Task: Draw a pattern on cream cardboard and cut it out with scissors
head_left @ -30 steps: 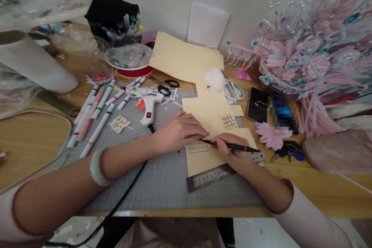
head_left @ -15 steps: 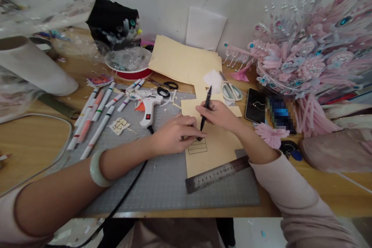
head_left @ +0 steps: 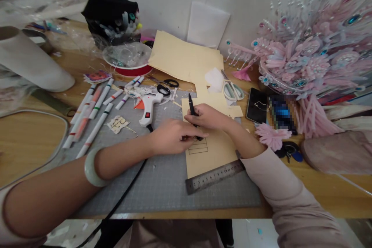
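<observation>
My right hand [head_left: 206,117] grips a black pen [head_left: 191,105], its upper end leaning left. Just in front, my left hand [head_left: 174,137] rests over the tan card [head_left: 215,153], index finger extended and the others curled. Something small and dark shows under its fingers, too hidden to name. Black ruled lines forming a box [head_left: 198,148] are drawn on the card beside that hand. The pen's writing tip is hidden behind my fingers. A steel ruler [head_left: 215,176] lies along the card's near edge, on the grey cutting mat [head_left: 162,186].
Left of my hands are a white glue gun [head_left: 147,110], black-handled scissors [head_left: 163,90] and several markers [head_left: 95,130]. Tan sheets [head_left: 183,56] lie behind. To the right are pale-handled scissors [head_left: 233,92], a phone [head_left: 257,105], a pink flower [head_left: 272,135] and a pink beaded headdress [head_left: 308,54].
My right hand has moved left and slightly down, closer to my left hand. The pen has shifted left and now leans left instead of right. The camera view has shifted slightly.
</observation>
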A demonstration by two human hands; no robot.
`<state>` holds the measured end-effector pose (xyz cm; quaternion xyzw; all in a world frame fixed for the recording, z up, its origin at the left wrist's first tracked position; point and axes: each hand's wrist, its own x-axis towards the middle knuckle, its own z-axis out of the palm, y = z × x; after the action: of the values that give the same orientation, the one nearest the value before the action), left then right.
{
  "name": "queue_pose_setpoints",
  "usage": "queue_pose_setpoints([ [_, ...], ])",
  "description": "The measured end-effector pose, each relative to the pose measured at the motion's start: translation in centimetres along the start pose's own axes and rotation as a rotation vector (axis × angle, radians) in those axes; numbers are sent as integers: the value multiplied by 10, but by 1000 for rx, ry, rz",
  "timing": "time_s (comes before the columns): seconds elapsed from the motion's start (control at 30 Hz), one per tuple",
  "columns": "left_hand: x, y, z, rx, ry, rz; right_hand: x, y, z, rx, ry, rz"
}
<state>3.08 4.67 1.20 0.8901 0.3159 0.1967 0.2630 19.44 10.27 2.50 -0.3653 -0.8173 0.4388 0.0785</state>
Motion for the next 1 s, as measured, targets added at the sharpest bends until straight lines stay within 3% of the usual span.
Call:
queue_pose_setpoints([
  [0.2,1,0,-1,-10,-10,-12,1,0,0,-33,-42,-7],
  [0.53,1,2,-1,-45,-8,-16,2,-1,2,-86,71,-2],
  [0.83,0,-1,1,-16,12,41,-1,1,-3,-23,38,-30],
  [0.9,0,0,1,7,28,88,-6,2,-6,46,109,-33],
  [1.0,0,1,0,36,71,128,-17,3,-8,201,326,34],
])
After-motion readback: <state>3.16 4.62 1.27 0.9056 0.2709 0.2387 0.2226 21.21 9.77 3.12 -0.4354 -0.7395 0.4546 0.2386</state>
